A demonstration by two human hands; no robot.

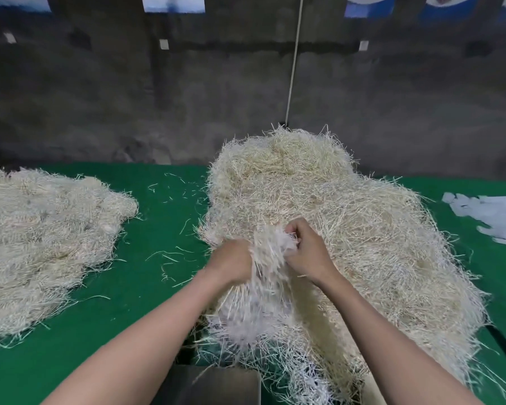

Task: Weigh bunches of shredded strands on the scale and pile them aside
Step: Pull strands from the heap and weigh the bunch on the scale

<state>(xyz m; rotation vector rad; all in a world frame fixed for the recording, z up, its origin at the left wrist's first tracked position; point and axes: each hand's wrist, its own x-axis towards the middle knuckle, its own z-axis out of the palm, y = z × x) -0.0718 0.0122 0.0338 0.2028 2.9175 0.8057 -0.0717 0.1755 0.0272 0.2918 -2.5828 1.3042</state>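
From the head view, both hands are in the middle of the frame, buried in pale shredded strands: the left hand (pixel 235 263) is curled around a bunch of strands (pixel 268 270), its fingers sunk out of sight in the fibres, and the right hand (pixel 307 252) is closed on the top of the same bunch, knuckles up, fingertips pinching into it. The bunch is blurred and whiter than the rest, so its lower edge is hard to separate from the big heap (pixel 327 217) behind and under it, which fills the centre and right of the frame. At the bottom centre a dark flat plate (pixel 225 387), possibly the scale, is partly cut off by the frame edge and partly covered by strands; no display is readable. A second, flatter pile (pixel 41 238) lies at the left, cut off by the left edge. The worktop (pixel 164 287) is covered in green cloth with loose strands scattered on it. At the right edge lie pale blue-white sheets (pixel 491 214), cut off. Behind stands a dark grey wall with a thin white cord (pixel 294 59) hanging down it.
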